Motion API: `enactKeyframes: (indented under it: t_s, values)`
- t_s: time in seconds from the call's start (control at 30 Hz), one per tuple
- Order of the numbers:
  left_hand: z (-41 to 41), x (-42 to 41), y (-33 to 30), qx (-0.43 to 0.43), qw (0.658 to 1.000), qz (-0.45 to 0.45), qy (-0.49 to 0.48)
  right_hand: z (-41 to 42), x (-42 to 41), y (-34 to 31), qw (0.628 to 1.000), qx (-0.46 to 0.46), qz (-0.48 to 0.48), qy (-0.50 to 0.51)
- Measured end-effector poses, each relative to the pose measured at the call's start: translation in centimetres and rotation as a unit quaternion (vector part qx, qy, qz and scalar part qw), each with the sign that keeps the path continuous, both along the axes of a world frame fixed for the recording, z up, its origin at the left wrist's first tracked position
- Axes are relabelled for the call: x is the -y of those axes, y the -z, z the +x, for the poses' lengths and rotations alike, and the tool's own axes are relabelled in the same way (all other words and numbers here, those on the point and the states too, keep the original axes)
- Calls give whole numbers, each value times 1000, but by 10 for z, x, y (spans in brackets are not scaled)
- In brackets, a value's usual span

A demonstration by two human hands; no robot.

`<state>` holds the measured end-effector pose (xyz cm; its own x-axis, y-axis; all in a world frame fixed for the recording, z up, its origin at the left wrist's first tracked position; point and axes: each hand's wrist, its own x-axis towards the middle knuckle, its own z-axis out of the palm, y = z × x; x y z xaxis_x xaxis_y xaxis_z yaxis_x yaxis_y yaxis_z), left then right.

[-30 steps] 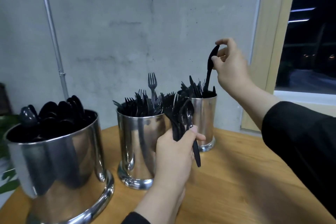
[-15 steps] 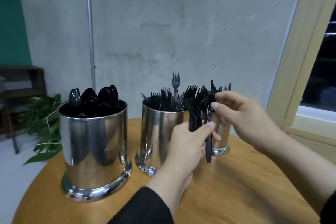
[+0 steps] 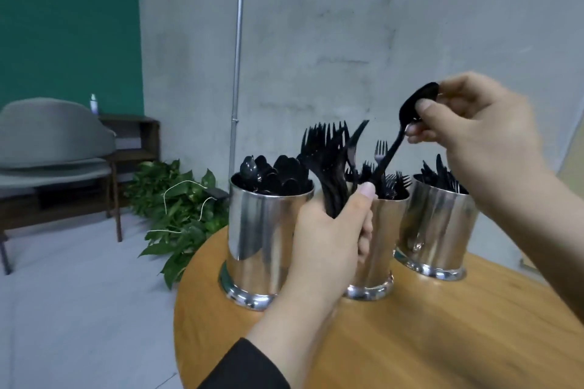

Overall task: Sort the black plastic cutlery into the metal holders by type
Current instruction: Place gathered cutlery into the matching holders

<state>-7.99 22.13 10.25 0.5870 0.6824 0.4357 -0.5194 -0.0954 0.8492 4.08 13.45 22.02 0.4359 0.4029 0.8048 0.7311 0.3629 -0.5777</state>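
Three metal holders stand on the round wooden table [image 3: 442,341]. The left holder [image 3: 257,230] is full of black spoons, the middle holder [image 3: 384,246] carries forks, and the right holder [image 3: 437,230] has knives. My left hand [image 3: 328,240] grips a bundle of black cutlery [image 3: 328,161], mostly forks with a knife, in front of the middle holder. My right hand [image 3: 480,133] pinches the bowl of a black spoon [image 3: 407,123], whose handle slants down into that bundle.
A concrete wall with a thin metal pipe [image 3: 237,57] rises behind the table. Off the table's left edge lie a leafy plant [image 3: 180,208] on the floor, a grey chair [image 3: 53,142] and a dark shelf [image 3: 132,136].
My right hand has lifted up and to the right, drawing a spoon out of the bundle. My view has swung left, so the holders sit further right in the frame.
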Motion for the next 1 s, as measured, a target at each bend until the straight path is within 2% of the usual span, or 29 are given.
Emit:
enactKeyframes:
  t_s: [0.2,0.47,0.67,0.83,1.0]
  values:
    - [-63,-51,5,32,997,-67,-7,-47,-66,2,999,1,-13,-39]
    - [-103,-89,22,-5,994,-106,-5,-73,-120,7,993,112,-11,43]
    - [-117,-103,25,-7,992,-122,-15,-69,-144,27,952,275,-45,130]
    - [-119,-106,24,-5,992,-128,0,-63,-140,15,937,304,-5,171]
    - [-117,-105,23,-15,992,-125,18,-59,-133,10,913,368,-18,175]
